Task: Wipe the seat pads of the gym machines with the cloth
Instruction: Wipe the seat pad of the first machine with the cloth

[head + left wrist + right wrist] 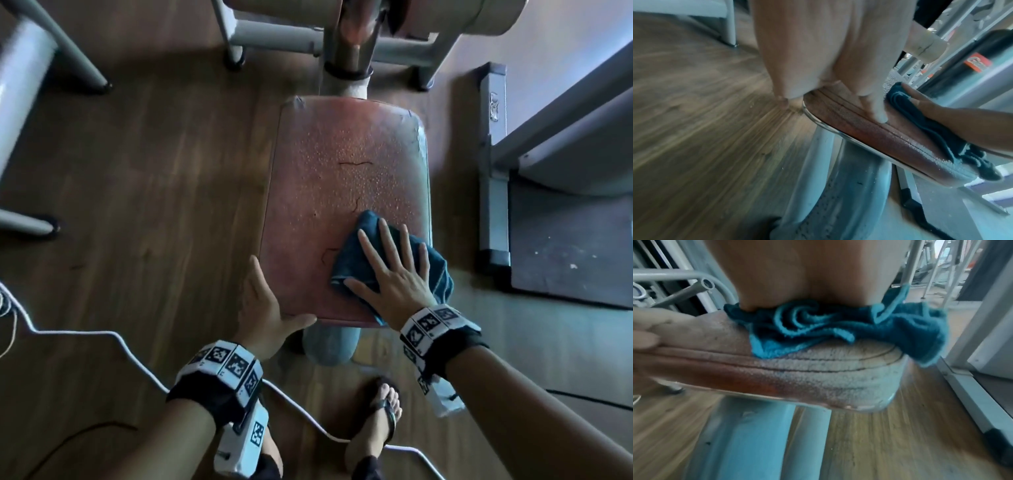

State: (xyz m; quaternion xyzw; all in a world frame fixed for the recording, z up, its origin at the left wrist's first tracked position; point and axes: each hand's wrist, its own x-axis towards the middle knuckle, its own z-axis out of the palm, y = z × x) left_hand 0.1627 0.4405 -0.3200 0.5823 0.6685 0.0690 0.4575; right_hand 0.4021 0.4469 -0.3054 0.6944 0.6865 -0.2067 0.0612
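Note:
A worn red seat pad [329,178], beaded with droplets, fills the middle of the head view. A dark blue cloth [351,257] lies bunched on its near right part. My right hand [387,267] lies flat on the cloth with fingers spread, pressing it to the pad. My left hand [267,308] rests against the pad's near left corner, fingers along the left side and thumb along the front edge. In the left wrist view, the thumb [877,112] lies on the pad's front rim [869,134]. In the right wrist view, cloth folds [838,326] hang over the pad's right corner [838,373].
A grey post [329,342] carries the pad. A white cable [137,349] runs across the wooden floor by my sandalled foot [380,418]. A grey machine frame [493,171] and a black mat [565,246] stand close on the right. Roller pads [479,17] sit beyond the seat.

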